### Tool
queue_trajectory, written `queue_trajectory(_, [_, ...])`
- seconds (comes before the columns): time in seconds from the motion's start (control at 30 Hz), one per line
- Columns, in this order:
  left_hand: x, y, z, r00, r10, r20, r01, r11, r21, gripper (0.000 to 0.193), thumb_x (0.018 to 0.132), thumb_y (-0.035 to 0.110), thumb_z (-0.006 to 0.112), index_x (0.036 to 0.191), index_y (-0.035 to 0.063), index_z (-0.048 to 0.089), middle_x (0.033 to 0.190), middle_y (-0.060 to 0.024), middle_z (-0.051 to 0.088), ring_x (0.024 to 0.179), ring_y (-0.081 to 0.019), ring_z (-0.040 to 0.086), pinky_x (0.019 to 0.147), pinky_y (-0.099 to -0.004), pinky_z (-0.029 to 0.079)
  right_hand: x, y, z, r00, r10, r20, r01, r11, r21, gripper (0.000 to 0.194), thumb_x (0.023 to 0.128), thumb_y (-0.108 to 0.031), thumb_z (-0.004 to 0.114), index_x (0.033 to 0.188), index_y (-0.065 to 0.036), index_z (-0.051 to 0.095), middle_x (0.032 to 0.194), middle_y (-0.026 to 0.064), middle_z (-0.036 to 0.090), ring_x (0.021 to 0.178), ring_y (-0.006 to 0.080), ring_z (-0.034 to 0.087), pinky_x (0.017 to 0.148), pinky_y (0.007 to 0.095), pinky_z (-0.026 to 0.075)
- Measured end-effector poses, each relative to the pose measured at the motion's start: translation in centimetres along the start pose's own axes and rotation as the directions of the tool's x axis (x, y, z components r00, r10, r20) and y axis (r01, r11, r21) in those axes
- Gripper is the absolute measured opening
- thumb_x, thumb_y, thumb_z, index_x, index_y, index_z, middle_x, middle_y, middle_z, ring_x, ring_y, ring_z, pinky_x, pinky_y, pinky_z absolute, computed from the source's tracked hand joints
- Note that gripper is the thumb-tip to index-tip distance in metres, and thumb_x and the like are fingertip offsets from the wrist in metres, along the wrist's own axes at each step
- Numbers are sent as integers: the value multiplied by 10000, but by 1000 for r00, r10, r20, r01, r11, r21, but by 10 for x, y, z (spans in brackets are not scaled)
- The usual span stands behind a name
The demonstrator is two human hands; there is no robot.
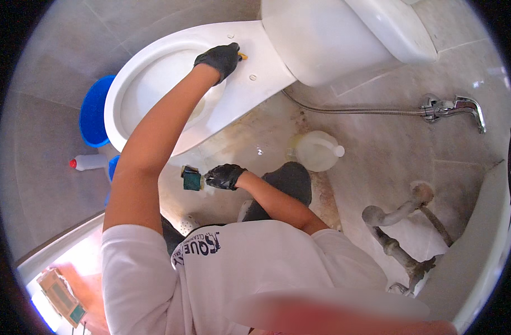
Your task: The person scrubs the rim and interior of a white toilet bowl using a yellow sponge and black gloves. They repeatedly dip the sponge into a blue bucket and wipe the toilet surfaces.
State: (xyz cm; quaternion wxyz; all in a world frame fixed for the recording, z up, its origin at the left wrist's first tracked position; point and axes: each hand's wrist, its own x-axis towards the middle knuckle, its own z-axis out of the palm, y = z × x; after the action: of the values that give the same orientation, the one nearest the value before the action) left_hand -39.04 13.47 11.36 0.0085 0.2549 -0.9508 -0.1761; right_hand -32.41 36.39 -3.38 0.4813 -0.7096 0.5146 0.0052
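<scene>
My left hand [220,60], in a black glove, presses down on the white ceramic toilet bowl's flat rear deck [266,63], between two bolt-hole caps. A small yellow piece [243,55], its kind unclear, sticks out from under the fingers. My right hand [225,176], also black-gloved, is low over the floor with loosely curled fingers. Green scouring pads with yellowish edges [192,180] are right beside its fingertips; whether the hand touches them is unclear. The toilet has no seat on it, and my left forearm crosses above the bowl.
A translucent jug [318,151] stands on the stained floor [238,138], right of my right hand. Left of the toilet are a blue basin [95,113] and a white bottle with a red cap [89,162]. A metal hose [360,111] runs to a chrome tap [456,109]; drain pipes [395,247] lie lower right.
</scene>
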Motion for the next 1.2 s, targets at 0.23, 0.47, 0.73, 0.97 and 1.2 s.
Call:
queue_trajectory(0.23, [-25, 1, -13, 986, -73, 150, 66, 997, 48, 378, 891, 298, 398, 1172, 69, 503, 1065, -208, 587, 975, -339, 577, 836, -425, 448, -4, -7, 0, 1000, -18, 15, 18, 1000, 10, 363, 874, -358, 390, 1020, -94, 592, 1055, 154, 593, 997, 315, 549, 870, 404, 420])
queue_trajectory(0.47, [-25, 12, -11, 986, -58, 154, 49, 997, 61, 333, 893, 279, 391, 1107, 61, 524, 1062, -200, 591, 987, -335, 577, 838, -422, 447, 4, -7, 4, 995, 27, -91, -22, 998, 63, 365, 857, -356, 408, 963, -63, 599, 1030, 154, 597, 977, 326, 552, 861, 414, 422])
queue_trajectory(0.73, [-18, 18, -11, 999, -30, -26, 30, 999, 14, 330, 886, 288, 429, 1091, 47, 523, 1054, -198, 595, 968, -342, 582, 805, -431, 460, -3, -9, -1, 1000, 4, 16, -5, 1000, 6, 411, 875, -386, 387, 1043, -60, 573, 1075, 166, 581, 1008, 320, 541, 897, 412, 404])
queue_trajectory(0.97, [-33, 7, -7, 977, -126, 171, 130, 991, -13, 358, 899, 279, 377, 1166, 79, 507, 1046, -198, 598, 967, -323, 586, 830, -423, 452, 0, -8, -2, 997, 22, 70, -21, 1000, -23, 406, 879, -373, 382, 1095, -96, 584, 1142, 149, 561, 1030, 313, 538, 916, 405, 399])
queue_trajectory(1.2, [-27, 9, -13, 993, -103, 56, 103, 995, 7, 345, 889, 270, 404, 1133, 52, 512, 1046, -208, 595, 954, -343, 588, 813, -432, 456, 0, -8, -4, 999, 50, -19, -49, 999, 19, 421, 869, -387, 405, 1135, -102, 565, 1118, 171, 571, 1021, 324, 544, 899, 408, 412])
